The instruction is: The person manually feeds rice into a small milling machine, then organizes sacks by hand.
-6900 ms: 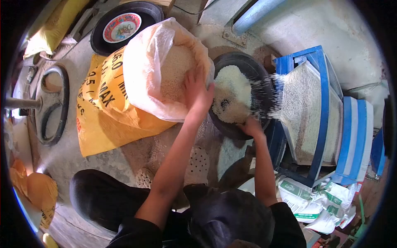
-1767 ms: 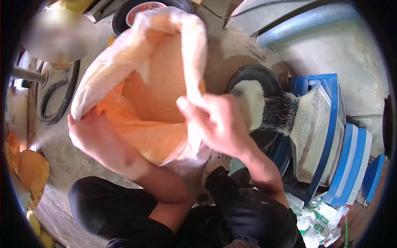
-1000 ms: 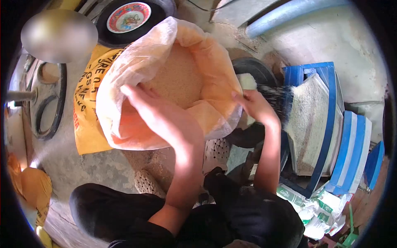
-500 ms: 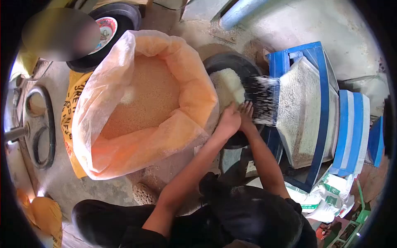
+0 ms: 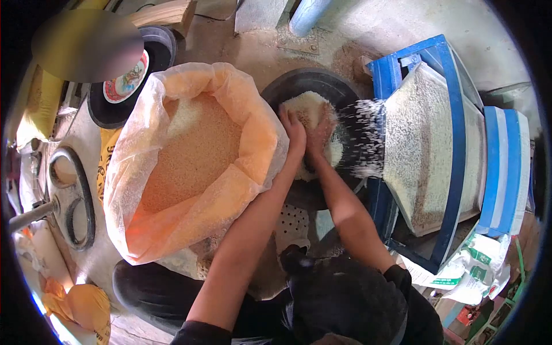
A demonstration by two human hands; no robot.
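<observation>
Both my hands are down in a black basin [image 5: 322, 80] that holds a heap of white rice [image 5: 307, 105]. My left hand [image 5: 295, 135] lies flat on the near side of the heap, fingers stretched out. My right hand [image 5: 319, 133] is pressed against it, also on the rice. Rice grains [image 5: 363, 138] stream off a blue-framed chute [image 5: 445, 144] into the basin's right side. To the left of the basin, touching my left forearm, stands a wide-open translucent sack [image 5: 144, 144] full of rice.
A black tub holding a patterned plate [image 5: 123, 85] sits at the upper left. A metal wheel on a shaft [image 5: 72, 198] lies at the left. White and green bags [image 5: 477, 270] are piled at the lower right. My dark-clothed knees fill the bottom.
The sack was lifted and shaken by both hands, then set down. My hands have since moved from the basin's near rim onto the rice heap. Rice keeps pouring from the chute.
</observation>
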